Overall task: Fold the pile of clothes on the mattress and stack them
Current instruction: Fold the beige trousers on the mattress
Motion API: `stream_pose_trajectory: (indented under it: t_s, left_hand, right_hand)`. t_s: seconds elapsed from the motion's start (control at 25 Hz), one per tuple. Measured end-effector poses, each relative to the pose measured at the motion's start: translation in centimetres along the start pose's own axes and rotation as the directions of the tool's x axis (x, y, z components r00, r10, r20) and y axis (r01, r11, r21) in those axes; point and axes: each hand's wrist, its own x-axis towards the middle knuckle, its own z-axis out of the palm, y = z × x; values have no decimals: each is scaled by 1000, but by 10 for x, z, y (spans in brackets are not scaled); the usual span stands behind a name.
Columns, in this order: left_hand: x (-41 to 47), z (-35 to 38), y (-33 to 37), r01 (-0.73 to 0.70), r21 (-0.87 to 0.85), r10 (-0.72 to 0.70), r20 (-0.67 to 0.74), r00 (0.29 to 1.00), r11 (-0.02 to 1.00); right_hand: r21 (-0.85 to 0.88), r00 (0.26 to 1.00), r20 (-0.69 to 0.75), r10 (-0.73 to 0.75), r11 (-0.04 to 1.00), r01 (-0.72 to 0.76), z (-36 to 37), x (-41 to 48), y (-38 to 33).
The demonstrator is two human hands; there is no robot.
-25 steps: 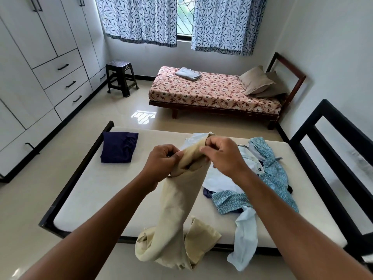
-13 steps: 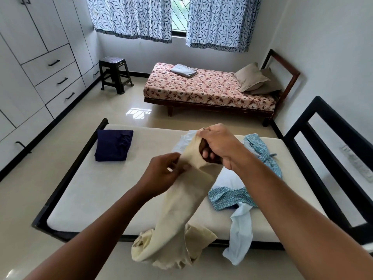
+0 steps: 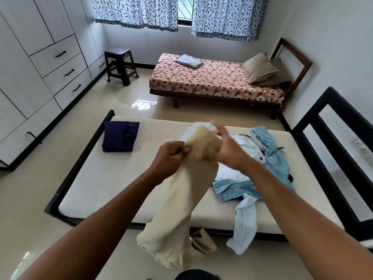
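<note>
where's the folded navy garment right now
In the head view, the folded navy garment lies at the far-left corner of the mattress, left of the left hand pinching the beige trousers, opposite the unfolded pile.

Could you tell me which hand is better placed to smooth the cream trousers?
Probably the right hand: it lies open against the cream trousers, while the left hand pinches their top edge.

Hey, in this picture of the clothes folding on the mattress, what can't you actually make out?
All in the head view:
- right hand: motion-blurred, so I cannot tell whether it holds the beige garment, which the left hand pinches.
- clothes pile: its lower garments are hidden by the top ones and the right forearm.
- dark shape: cut off by the bottom edge.
- folded navy cloth: its folds hide what kind of garment it is.
</note>
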Motion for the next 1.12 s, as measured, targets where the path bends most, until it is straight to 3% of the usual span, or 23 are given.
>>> stream_pose_trajectory:
  t_s: [0.08,0.16,0.24,0.32,0.44,0.48,0.56,0.64,0.76,0.84,0.96,1.12]
  left_hand:
    - [0,8,10,-47,30,47,-8,999,998]
    - [-3,11,24,-116,18,117,-64,991,993]
    - [-9,8,28,-130,-176,110,-118,987,976]
    - [-19,4,10,-61,-222,61,-5,998,973]
    - [-45,10,-43,146,139,-176,240,955,980]
    - [-47,14,-56,189,228,-240,222,945,955]
    - [-34,19,-59,249,244,-281,108,954,937]
    - [-13,23,-32,158,234,-183,87,979,959]
    - [16,25,25,-37,176,16,120,993,984]
    - [31,23,59,-95,107,84,105,991,990]
    - [44,6,82,-60,-23,62,115,991,998]
    - [28,-46,38,52,-116,-44,69,997,992]
  right_hand:
    - [-9,975,169,145,989,-145,25,-10,23]
    - [12,983,128,133,991,-135,33,-8,26]
    - [147,992,98,73,985,-87,23,2,3]
    - [359,997,78,23,932,-50,-2,11,-23]
    - [659,991,-116,65,752,28,-43,36,-46]
    - [746,976,-184,114,663,63,-53,44,-45]
    - [860,966,-197,167,502,88,-55,49,-27]
    - [824,976,-107,191,566,-20,-28,35,18]
    - [550,944,148,296,768,-327,41,-25,73]
    - [397,942,208,264,857,-328,76,-41,72]
    - [496,969,6,246,841,-217,75,-19,36]
    - [751,973,-79,215,655,-84,41,24,-9]
